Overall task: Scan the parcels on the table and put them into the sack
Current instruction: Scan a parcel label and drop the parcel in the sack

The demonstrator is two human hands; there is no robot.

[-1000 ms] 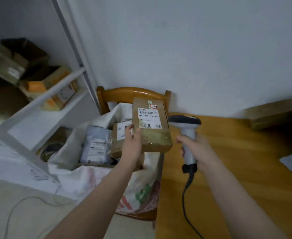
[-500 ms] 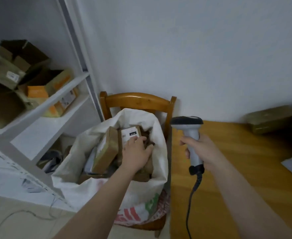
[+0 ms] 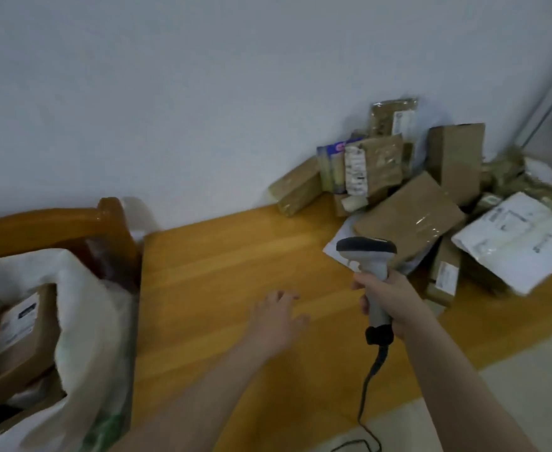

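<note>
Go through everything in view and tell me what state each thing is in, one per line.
Left hand: open, empty, over the table.
Right hand: closed around the scanner, held upright.
Sack: open, boxes inside, on the chair.
Parcels: heaped against the wall.
White mailer: tilted atop the heap.

One scanner point(image 3: 370, 269), one sack point(image 3: 82, 321), roughly a dozen parcels point(image 3: 408, 220).

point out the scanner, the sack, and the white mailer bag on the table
scanner point(image 3: 366, 249), head view, on its dark head.
sack point(image 3: 82, 321), head view, on its white rim.
white mailer bag point(image 3: 516, 243), head view, on its flat top face.
</note>
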